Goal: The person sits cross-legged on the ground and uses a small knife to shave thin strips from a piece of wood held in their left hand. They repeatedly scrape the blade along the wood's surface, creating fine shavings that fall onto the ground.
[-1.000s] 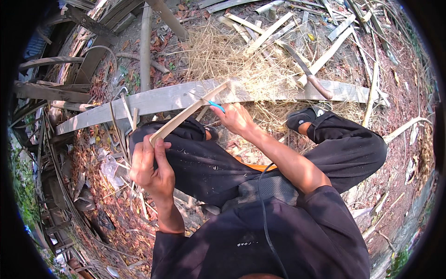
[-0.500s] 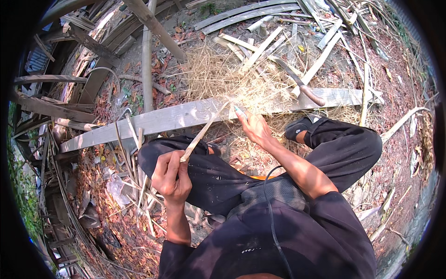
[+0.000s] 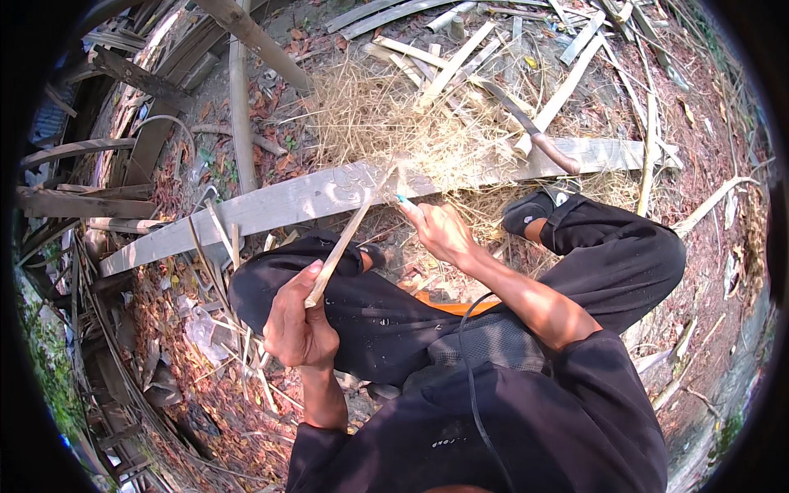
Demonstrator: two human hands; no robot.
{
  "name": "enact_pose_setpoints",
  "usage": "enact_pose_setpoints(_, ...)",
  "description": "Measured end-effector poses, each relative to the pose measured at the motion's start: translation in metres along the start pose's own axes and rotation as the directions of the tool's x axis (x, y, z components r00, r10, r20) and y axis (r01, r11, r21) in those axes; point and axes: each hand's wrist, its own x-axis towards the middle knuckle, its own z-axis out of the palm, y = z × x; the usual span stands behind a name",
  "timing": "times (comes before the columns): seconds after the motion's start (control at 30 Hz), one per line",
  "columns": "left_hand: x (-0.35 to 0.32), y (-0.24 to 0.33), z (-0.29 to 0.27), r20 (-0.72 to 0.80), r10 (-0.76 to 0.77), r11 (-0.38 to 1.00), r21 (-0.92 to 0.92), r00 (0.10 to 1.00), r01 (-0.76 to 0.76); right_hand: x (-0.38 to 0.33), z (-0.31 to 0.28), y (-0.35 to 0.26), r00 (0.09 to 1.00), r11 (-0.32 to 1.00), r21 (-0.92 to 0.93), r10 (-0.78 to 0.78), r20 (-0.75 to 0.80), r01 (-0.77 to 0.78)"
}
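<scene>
My left hand (image 3: 300, 324) is closed round the near end of a pale bamboo strip (image 3: 343, 244), thumb on top. The strip slants up and away to the grey plank (image 3: 279, 205), its far tip over the plank. Close beside that tip, my right hand (image 3: 444, 232) is closed on a small tool with a light-blue handle (image 3: 401, 198). Most of the tool is hidden or too small to make out. Curly shavings (image 3: 362, 115) lie beyond and over the plank. A machete (image 3: 556, 154) with a curved brown handle rests across the plank to the right.
Split bamboo pieces (image 3: 567, 103) lie scattered at the far right. Posts and beams (image 3: 246, 37) stand at the far left. Thin sticks (image 3: 215, 263) and a clear plastic bag (image 3: 205, 333) are beside my left knee. A dark cable (image 3: 472, 370) hangs down my front.
My left hand has come slightly nearer to me with the bamboo strip. My right hand with the blue-handled tool has shifted slightly left and nearer. The whole view has also shifted a little.
</scene>
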Motion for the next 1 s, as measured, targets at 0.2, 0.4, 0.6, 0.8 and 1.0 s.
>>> enact_pose_setpoints(0.2, 0.004, -0.002, 0.008, -0.076, -0.040, 0.998, -0.058, 0.996, 0.035, 0.012, 0.017, 0.030, 0.994, 0.983, -0.150, 0.110, -0.007, -0.110)
enact_pose_setpoints(0.4, -0.004, -0.008, 0.007, -0.102, -0.059, 0.996, -0.076, 0.993, 0.052, 0.022, 0.014, 0.007, 0.996, 0.996, -0.038, -0.083, 0.009, 0.084)
enact_pose_setpoints(0.6, 0.004, -0.008, 0.006, -0.068, -0.038, 0.999, -0.042, 0.997, 0.035, 0.072, 0.047, 0.110, 0.996, 0.963, -0.268, 0.021, -0.082, -0.042)
enact_pose_setpoints(0.8, -0.006, -0.014, 0.010, -0.166, -0.178, 0.984, -0.025, 0.970, 0.176, 0.052, 0.035, 0.068, 0.994, 0.979, -0.177, 0.097, -0.046, -0.104)
enact_pose_setpoints(1.0, 0.004, -0.013, 0.011, -0.164, -0.242, 0.970, -0.017, 0.956, 0.243, 0.051, 0.017, 0.067, 0.976, 0.981, -0.055, 0.179, -0.121, -0.187)
